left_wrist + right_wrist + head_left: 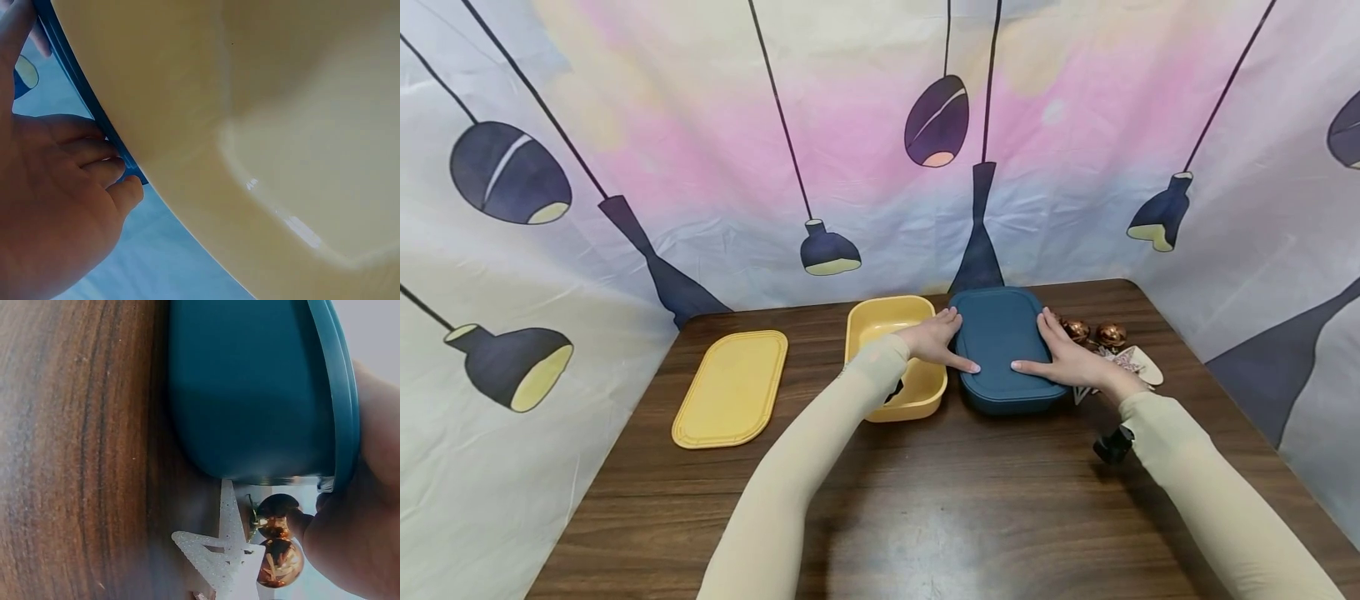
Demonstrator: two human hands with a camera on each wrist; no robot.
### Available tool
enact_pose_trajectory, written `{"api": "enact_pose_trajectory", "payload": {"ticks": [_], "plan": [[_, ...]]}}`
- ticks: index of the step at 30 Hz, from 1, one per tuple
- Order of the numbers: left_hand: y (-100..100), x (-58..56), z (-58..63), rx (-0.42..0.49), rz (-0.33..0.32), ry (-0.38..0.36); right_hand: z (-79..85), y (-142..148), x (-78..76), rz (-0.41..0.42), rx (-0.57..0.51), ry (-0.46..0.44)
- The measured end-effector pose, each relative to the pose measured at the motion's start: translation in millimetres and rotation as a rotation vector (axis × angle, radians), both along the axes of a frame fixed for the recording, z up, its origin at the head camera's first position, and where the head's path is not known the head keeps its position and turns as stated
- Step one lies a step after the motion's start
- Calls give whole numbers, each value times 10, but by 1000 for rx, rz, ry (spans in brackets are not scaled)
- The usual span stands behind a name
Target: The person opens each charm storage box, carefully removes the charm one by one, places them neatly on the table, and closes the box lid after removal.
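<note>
A dark blue lunch box (1003, 333) with its lid on stands at the back of the table, right of centre. My left hand (931, 340) rests at its left edge, thumb over the lid and fingertips at the rim. At the right edge lies my right hand (1071, 360), thumb extended over the lid and fingers along the side. Right beside the blue box, under my left wrist, is a yellow lunch box (910, 410) without a lid; its pale inside fills much of the left wrist view. The blue box's side wall (250, 394) shows in the right wrist view.
A yellow lid (730, 387) lies flat at the left of the wooden table (925, 517). Shiny copper baubles (1111, 334) and a glittery star ornament (231, 550) lie just right of the blue box, near my right hand. A patterned cloth (700, 125) hangs behind the table.
</note>
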State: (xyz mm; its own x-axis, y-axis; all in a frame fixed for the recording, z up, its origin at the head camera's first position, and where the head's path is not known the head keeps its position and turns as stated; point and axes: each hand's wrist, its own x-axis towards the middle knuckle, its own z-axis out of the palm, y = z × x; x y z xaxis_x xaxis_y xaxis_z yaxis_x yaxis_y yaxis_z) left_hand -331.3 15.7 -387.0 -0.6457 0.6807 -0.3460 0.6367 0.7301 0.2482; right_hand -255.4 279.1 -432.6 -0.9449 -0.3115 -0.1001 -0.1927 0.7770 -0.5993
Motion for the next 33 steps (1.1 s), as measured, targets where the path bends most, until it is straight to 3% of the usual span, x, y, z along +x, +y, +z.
{"api": "enact_pose_trajectory", "payload": {"ticks": [4, 8, 12, 16, 23, 33], "plan": [[-9, 0, 29, 19, 3, -13, 7, -8, 0, -10, 11, 9], [-60, -45, 55, 131, 27, -27, 81, -34, 7, -20, 27, 11], [-225, -117, 123, 283, 73, -23, 232, -127, -39, -40, 4, 3], [-481, -185, 252, 377, 151, 8, 403, -337, -125, -54, -47, 36], [-1140, -297, 441, 493, 311, 98, 616, -947, -257, -40, -173, 90], [-2419, -186, 739, 679, 570, 129, 719, -1949, -373, -32, -318, 117]]}}
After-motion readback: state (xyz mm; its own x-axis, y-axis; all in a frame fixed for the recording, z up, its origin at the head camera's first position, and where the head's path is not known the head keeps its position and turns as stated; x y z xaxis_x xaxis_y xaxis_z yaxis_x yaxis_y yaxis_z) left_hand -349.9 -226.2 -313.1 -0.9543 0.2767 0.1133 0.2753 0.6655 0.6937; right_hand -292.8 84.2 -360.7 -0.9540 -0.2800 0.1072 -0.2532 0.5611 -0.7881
